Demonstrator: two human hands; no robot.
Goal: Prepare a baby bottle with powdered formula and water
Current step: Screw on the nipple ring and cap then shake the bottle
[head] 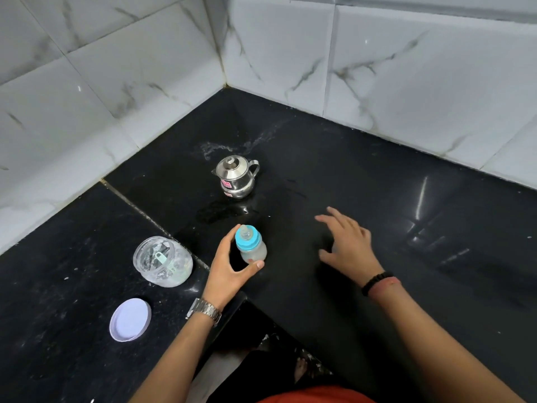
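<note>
The left hand (229, 269) curled loosely around the baby bottle (251, 246), thumb tip at its base and fingers behind; whether it truly gripped or had just let go could not be told. The bottle stood upright on the black counter (377, 181), blue cap on, cloudy inside. The right hand (347, 242) hovered open to the bottle's right, holding nothing. Beyond the grip stood the steel kettle (236, 177); to its left, the open jar (162, 261) and its lid (130, 319). The mix looked done, so a firm hold around the bottle's middle would suit shaking it.
</note>
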